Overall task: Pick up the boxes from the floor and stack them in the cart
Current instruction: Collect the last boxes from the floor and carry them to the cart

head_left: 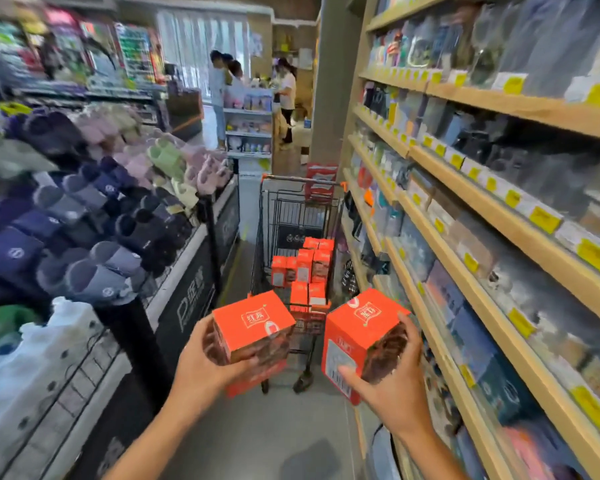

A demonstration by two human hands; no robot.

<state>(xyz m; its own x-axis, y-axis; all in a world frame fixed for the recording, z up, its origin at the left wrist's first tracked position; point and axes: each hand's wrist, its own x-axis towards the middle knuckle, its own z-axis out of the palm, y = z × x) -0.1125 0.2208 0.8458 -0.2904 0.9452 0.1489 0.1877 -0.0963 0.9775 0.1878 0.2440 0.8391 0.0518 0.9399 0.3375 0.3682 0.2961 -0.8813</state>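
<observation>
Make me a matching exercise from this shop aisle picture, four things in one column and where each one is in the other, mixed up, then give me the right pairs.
Things:
1. box in the left hand
2. box in the right hand
3. stacked orange boxes
4. slippers

Places:
A. inside the cart
B. on the display along the left side of the aisle
C. held nearer the wooden shelves
D. held nearer the slipper display

Pairs: 1-D, 2-C, 3-A, 4-B
</observation>
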